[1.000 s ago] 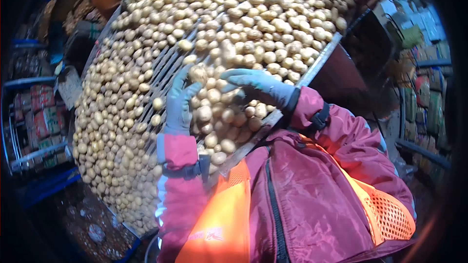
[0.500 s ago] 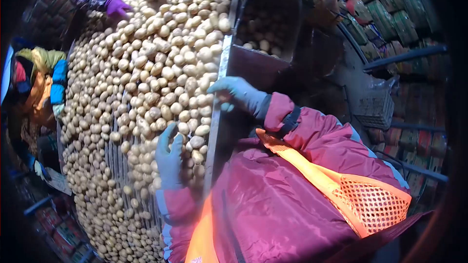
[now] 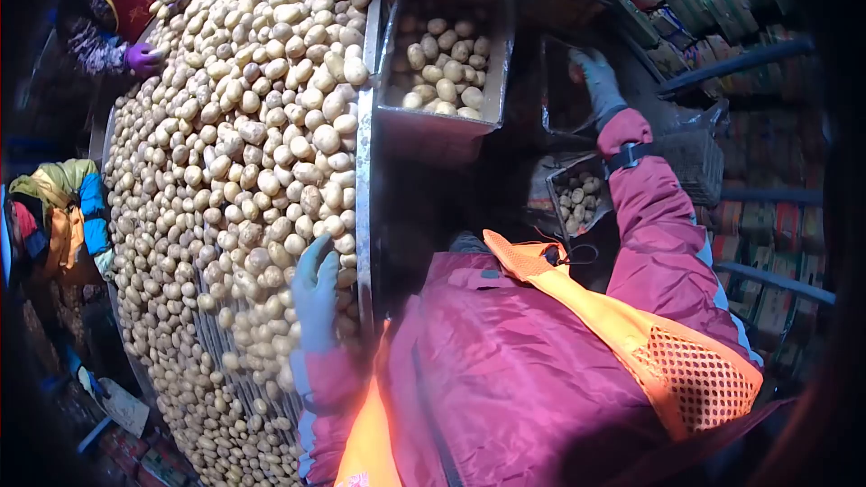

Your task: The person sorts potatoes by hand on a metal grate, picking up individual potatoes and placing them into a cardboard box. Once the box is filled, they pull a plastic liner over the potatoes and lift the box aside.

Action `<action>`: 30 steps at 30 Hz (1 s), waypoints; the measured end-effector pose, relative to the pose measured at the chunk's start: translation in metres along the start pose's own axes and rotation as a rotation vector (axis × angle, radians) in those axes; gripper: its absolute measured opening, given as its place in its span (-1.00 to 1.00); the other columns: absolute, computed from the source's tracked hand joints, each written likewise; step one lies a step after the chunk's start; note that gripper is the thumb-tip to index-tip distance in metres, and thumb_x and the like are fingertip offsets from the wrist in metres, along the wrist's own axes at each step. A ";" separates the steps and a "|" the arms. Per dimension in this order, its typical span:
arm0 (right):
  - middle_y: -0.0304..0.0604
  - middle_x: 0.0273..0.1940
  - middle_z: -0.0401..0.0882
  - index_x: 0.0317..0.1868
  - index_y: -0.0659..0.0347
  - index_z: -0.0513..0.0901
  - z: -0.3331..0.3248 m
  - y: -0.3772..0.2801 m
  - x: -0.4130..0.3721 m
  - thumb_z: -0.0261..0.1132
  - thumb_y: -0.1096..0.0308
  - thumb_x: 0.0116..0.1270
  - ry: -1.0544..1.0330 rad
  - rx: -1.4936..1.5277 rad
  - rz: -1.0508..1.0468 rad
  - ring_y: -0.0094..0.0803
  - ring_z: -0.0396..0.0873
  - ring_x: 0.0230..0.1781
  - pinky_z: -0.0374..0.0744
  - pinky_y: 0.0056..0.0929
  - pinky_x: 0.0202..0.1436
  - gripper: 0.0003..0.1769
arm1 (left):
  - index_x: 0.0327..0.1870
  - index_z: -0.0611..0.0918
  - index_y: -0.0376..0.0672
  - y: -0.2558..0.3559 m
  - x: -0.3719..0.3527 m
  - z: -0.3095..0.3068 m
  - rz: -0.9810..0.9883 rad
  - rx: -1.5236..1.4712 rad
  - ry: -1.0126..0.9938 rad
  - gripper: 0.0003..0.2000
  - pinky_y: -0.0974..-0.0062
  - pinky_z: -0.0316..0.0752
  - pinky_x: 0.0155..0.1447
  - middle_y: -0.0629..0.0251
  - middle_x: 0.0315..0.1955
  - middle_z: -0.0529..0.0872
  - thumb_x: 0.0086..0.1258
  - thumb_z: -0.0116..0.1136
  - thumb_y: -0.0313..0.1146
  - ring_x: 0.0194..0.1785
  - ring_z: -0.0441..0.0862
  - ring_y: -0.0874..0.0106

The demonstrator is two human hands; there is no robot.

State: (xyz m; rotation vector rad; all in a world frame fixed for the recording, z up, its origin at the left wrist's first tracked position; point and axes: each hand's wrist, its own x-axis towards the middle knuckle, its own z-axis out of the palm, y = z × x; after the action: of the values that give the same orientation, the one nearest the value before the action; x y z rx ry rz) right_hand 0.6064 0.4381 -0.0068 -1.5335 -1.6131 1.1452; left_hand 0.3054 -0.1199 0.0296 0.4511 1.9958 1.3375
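Observation:
A broad bed of potatoes covers the slatted sorting table on my left. My left hand, in a light blue-grey glove, rests among the potatoes near the metal edge, thumb and fingers apart. My right hand, gloved alike, reaches out over a dark bin, fingers extended and parted. A small reddish patch shows beside its fingertips; I cannot make out what it is. Beside the table stands a tall bin with several potatoes in it.
Below my right forearm is a smaller container of potatoes. A white crate stands farther right, near stacked filled sacks behind blue rails. Across the table, a co-worker's purple-gloved hand touches the potatoes. Coloured clothing hangs at left.
My right hand has swung from the table edge out to the right, over the dark bin. My view has turned right, bringing more of the bins into sight. My left hand stays on the potatoes.

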 end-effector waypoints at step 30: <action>0.01 -0.09 0.79 0.12 0.04 0.77 0.285 -0.101 -0.584 0.19 -0.04 0.50 -2.530 -0.635 -0.589 -0.13 0.73 -0.05 0.62 -0.16 0.11 -0.56 | 0.37 0.54 -0.33 -0.185 -0.377 -0.131 -0.669 0.597 1.120 -0.48 0.11 0.32 0.50 -0.18 0.30 0.57 0.54 0.14 -0.15 0.38 0.49 -0.03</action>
State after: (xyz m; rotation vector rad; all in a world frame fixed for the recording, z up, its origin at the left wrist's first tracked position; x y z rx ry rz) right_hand 0.3822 -0.1789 0.0338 1.6288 -3.3001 2.1513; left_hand 0.4952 -0.5167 0.0234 -0.8782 3.0272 0.5175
